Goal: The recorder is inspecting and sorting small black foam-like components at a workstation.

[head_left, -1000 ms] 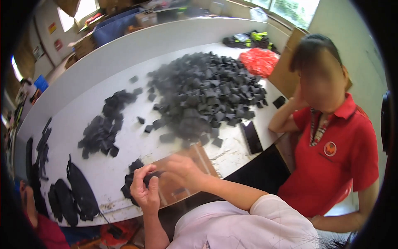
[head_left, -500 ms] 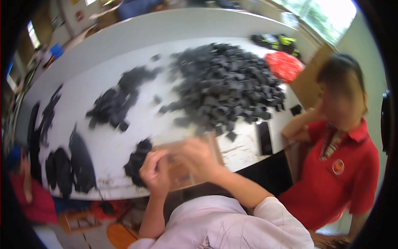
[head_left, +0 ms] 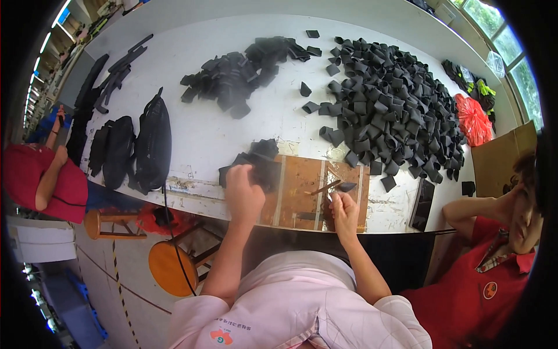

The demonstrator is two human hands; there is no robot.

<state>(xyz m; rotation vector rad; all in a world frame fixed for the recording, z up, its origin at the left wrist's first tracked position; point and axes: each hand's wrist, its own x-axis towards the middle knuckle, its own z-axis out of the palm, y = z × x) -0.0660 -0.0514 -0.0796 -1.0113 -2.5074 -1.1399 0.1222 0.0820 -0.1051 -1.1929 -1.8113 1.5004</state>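
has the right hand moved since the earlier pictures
Yes: judged against the brown board, the right hand has moved rightward, toward the board's right end.

Toward the right end of the white table (head_left: 195, 128), a red plastic bag (head_left: 474, 120) is placed; a dark phone (head_left: 422, 203) is laid by its near edge. Off its near-left side an orange stool (head_left: 170, 269) is stood; beyond its far-right corner a window (head_left: 526, 86) is seen.

Left hand (head_left: 244, 196) parted from right hand (head_left: 345, 214), now at small black pile (head_left: 264, 163)
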